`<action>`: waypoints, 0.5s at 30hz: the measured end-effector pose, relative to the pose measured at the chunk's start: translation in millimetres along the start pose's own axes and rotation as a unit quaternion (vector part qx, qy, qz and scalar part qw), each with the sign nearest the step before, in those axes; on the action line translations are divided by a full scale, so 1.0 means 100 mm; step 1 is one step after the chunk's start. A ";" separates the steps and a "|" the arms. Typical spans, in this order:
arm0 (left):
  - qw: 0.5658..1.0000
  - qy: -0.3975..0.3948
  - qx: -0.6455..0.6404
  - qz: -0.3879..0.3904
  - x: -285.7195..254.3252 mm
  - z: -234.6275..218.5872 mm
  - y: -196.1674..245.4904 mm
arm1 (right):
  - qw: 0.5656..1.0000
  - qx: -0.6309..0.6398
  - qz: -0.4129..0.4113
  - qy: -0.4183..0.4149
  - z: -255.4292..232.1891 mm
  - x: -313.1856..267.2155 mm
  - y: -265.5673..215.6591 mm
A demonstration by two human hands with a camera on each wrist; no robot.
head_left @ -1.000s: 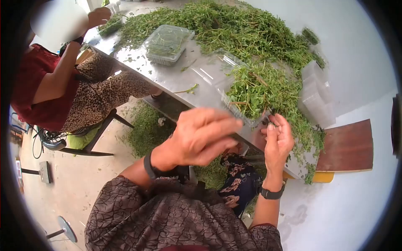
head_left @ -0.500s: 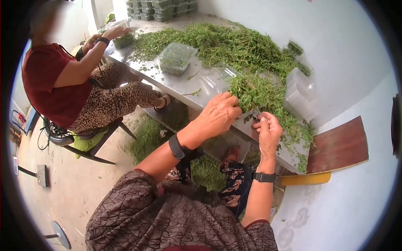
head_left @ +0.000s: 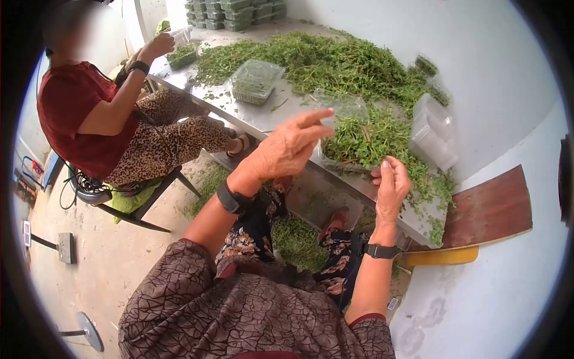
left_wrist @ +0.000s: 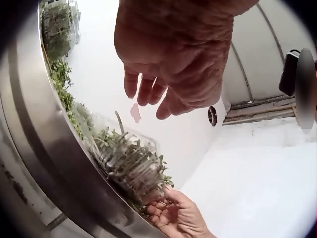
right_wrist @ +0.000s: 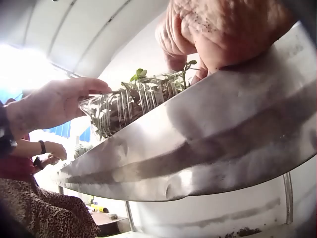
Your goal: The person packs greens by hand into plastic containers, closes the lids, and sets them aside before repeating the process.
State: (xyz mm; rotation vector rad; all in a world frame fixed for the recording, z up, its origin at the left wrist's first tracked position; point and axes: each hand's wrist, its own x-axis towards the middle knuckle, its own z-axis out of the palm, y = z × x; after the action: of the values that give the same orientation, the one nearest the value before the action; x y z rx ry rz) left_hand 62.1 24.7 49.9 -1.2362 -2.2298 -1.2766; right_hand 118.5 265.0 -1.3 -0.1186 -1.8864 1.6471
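Clear plastic tub [right_wrist: 126, 108] of greens [head_left: 359, 140], seemingly heaped.

Open rectangular clear plastic box [right_wrist: 124, 106] with leafy green stems [head_left: 359, 140] in it is at the near edge of the silvery metal bench [head_left: 281, 110]. Lidded clear plastic box [head_left: 256, 81]'s off to its left, nested clear plastic trays [head_left: 433, 131] right, green leafy heap [head_left: 335, 57] behind. Stacked clear plastic boxes [head_left: 236, 12] way over far left.
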 end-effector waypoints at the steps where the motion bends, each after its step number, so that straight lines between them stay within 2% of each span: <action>1: 1.000 -0.001 0.000 -0.003 0.01 0.01 0.02 | 1.000 0.001 0.003 -0.001 0.00 0.00 0.00; 3: 0.995 0.031 0.062 0.077 0.08 0.07 0.06 | 0.999 -0.009 0.025 -0.029 -0.02 0.02 -0.04; 4: 0.995 0.033 0.062 0.074 0.12 0.13 0.07 | 0.999 -0.009 0.026 -0.032 -0.02 0.02 -0.05; 6: 0.981 -0.035 0.150 0.119 0.20 0.24 0.10 | 0.998 -0.033 0.034 -0.039 -0.02 0.02 -0.07; 7: 0.981 -0.032 0.149 0.118 0.23 0.28 0.09 | 0.998 -0.034 0.033 -0.042 -0.02 0.02 -0.08; 9: 0.966 -0.113 0.201 0.115 0.26 0.35 0.05 | 0.998 -0.030 0.031 -0.047 -0.02 0.01 -0.08; 11: 0.965 -0.120 0.205 0.115 0.25 0.35 0.01 | 0.998 -0.023 0.033 -0.046 -0.01 0.00 -0.09; 13: 0.967 -0.150 0.190 0.081 0.24 0.31 -0.03 | 0.998 -0.014 0.035 -0.045 -0.01 0.01 -0.09; 14: 0.971 -0.113 0.182 0.109 0.21 0.33 -0.10 | 0.998 -0.010 0.033 -0.048 -0.01 0.01 -0.08; 15: 0.971 -0.115 0.182 0.107 0.21 0.29 -0.12 | 0.998 -0.006 0.032 -0.052 -0.01 0.01 -0.08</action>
State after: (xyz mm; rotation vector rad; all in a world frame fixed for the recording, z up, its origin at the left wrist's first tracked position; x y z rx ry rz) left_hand 44.9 56.8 39.0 -1.4828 -2.2710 -0.6360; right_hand 121.0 264.9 6.1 -0.1016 -1.9897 1.7153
